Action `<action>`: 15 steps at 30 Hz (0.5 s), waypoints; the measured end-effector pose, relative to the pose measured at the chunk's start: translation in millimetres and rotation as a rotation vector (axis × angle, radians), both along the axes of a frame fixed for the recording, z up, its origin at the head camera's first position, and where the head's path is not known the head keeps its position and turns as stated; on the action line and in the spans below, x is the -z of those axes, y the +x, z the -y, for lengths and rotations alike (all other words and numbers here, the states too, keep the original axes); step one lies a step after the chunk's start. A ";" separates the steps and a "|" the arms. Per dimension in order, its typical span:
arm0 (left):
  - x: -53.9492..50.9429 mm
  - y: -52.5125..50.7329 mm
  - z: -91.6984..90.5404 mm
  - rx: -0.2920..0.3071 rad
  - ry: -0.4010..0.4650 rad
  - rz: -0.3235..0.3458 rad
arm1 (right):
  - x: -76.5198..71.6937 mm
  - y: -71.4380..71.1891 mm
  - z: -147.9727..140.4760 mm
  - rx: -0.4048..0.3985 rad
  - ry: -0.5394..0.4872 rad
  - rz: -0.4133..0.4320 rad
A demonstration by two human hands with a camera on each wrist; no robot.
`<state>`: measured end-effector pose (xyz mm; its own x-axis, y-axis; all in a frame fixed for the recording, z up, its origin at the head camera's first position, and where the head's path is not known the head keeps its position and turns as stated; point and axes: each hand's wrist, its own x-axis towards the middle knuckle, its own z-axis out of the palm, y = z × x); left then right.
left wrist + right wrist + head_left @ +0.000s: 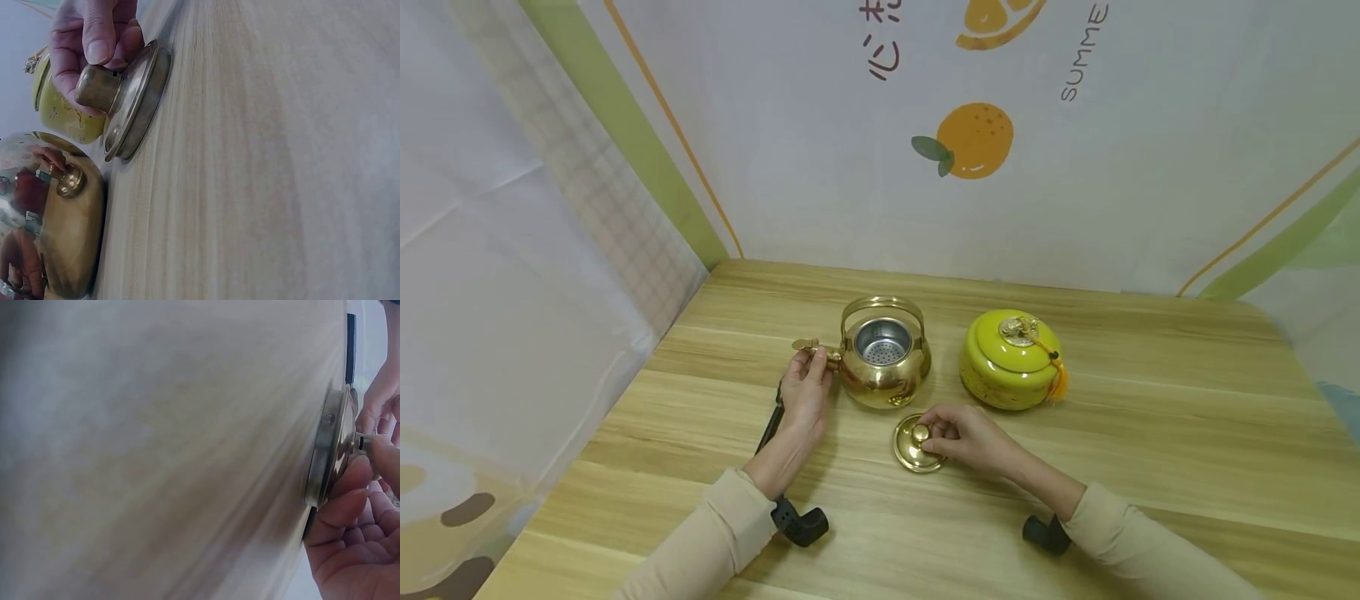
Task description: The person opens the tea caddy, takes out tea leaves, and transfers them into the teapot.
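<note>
One Hand on the Kettle's Spout, One on the Lid's Knob

A gold kettle (883, 390) sat on the wooden table (1150, 400), near the back. It stood upright, and its handle (883, 302) curved up over the top. Its lid was off, so you could look right down into a silver strainer (883, 351) with lots of little holes.

The person's left hand (805, 392) pinched the kettle's spout (833, 358) close to its tip. The thumb and fingers were bent around it.

The right hand (972, 438) pinched the round knob (921, 432) on the gold lid (908, 452) with thumb and fingertips. The lid was in front of the kettle, between the two hands, with its knob up. I could not tell if its bottom edge touched the wood all the way around.

A shiny yellow-green jar (1000, 377) stood to the right of the kettle, a little way apart from it. It had its own cover on, with a bumpy gold bit (1018, 331) on top and an orange tassel (1058, 383) hanging down its side.

Both arms wore cream sleeves (722, 525). Behind the table was a white cloth (820, 167) with a big painted orange (976, 140) on it.
</note>
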<state>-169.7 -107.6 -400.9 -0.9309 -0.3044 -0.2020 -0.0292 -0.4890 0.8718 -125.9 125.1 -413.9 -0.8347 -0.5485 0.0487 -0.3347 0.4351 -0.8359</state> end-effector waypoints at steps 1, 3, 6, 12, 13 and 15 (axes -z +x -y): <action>0.1 -0.1 0.0 0.000 0.000 0.003 | 0.0 -0.1 -0.1 0.000 0.000 0.001; 0.7 -0.3 0.1 0.001 0.006 -0.001 | 0.0 -0.1 -0.6 -0.005 -0.003 -0.002; 0.9 -0.1 0.2 0.002 0.010 0.002 | -0.6 0.3 -1.1 -0.009 -0.009 -0.003; -0.2 3.9 2.0 0.012 0.022 0.008 | -6.3 4.1 -4.4 0.021 -0.011 -0.037; -0.6 5.7 2.8 0.012 0.036 0.004 | -7.7 4.8 -5.4 0.027 -0.008 -0.046; -1.6 10.8 5.0 0.015 0.049 -0.002 | -10.5 5.8 -7.7 0.038 -0.006 -0.062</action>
